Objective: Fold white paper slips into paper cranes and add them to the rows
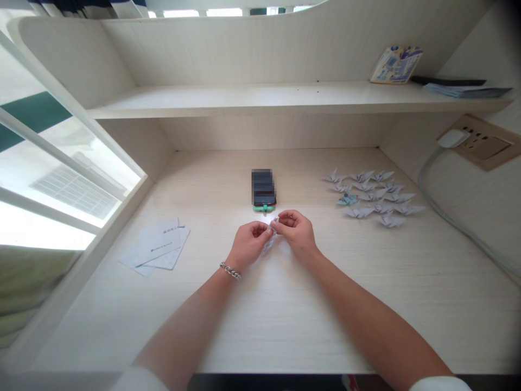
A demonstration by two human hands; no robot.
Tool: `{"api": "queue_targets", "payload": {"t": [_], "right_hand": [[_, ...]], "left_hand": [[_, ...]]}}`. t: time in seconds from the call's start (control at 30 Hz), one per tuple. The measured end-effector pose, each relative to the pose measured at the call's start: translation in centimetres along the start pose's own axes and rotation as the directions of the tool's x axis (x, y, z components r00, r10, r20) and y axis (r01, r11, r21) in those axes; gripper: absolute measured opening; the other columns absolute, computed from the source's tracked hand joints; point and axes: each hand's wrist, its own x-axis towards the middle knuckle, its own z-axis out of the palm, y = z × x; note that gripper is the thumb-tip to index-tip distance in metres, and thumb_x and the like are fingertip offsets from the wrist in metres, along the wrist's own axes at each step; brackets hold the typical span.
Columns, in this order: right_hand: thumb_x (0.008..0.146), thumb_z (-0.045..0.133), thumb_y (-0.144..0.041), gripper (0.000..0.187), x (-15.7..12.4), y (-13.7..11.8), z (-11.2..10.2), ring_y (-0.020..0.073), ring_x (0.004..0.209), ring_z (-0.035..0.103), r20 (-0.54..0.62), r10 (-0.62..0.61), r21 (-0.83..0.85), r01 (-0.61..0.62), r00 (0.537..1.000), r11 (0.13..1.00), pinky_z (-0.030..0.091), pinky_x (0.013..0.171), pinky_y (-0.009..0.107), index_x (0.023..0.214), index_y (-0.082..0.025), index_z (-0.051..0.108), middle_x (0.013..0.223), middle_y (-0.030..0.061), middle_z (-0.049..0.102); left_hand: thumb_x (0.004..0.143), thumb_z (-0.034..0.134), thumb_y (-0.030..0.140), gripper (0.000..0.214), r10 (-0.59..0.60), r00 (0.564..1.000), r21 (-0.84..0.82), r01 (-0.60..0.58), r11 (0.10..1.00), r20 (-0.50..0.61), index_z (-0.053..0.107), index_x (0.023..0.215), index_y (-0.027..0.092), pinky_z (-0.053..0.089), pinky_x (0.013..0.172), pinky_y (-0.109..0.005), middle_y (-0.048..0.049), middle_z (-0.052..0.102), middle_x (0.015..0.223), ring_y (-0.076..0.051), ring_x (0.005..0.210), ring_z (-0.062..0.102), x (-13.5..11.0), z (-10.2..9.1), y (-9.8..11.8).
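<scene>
Both hands meet at the middle of the desk over a small white piece of folded paper point(268, 244). My left hand point(249, 242), with a silver chain bracelet point(230, 270) at its wrist, pinches the paper between thumb and finger. From the other side my right hand point(296, 230) pinches its upper end, fingers curled. Much of the paper is hidden behind the fingers, so its exact shape cannot be made out. Just beyond the hands lies a dark phone point(264, 187) with a green edge. To the right stand several white folded paper cranes point(374, 194) and one teal crane point(347, 199).
Loose white paper sheets point(163, 250) lie at the left of the desk point(244, 331). A shelf point(228, 100) spans the back, bearing a small packet point(396, 65) and a stack of booklets point(466, 90). On the right, a grey cable point(443, 214) runs down from a wall socket point(484, 142).
</scene>
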Motion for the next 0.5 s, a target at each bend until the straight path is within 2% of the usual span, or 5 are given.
{"api": "queue_targets", "payload": {"t": [0.23,0.5], "right_hand": [[0.055,0.076,-0.031,0.033,0.08,-0.14,-0.01,0.0147,0.059,0.059,-0.041,0.001,0.003,-0.001,0.999,1.000,0.049,0.060,0.030,0.077,-0.019,0.054,0.065,0.0006,0.063],[0.058,0.075,-0.027,0.028,0.34,0.06,0.03,0.0146,0.062,0.060,-0.067,-0.007,0.091,0.013,0.998,0.996,0.048,0.061,0.029,0.075,-0.018,0.055,0.065,0.0000,0.063]], "left_hand": [[0.070,0.062,0.039,0.025,0.005,1.000,0.000,-0.005,1.000,-0.006,0.063,0.074,0.014,0.042,0.056,-0.023,-0.0049,0.063,0.071,-0.013,0.063,0.055,-0.12,0.16,0.10],[0.068,0.063,0.037,0.023,-0.016,1.000,-0.010,0.016,1.000,0.007,0.062,0.072,0.014,0.041,0.053,-0.022,-0.0037,0.062,0.068,-0.012,0.060,0.053,-0.13,0.21,0.42]]}}
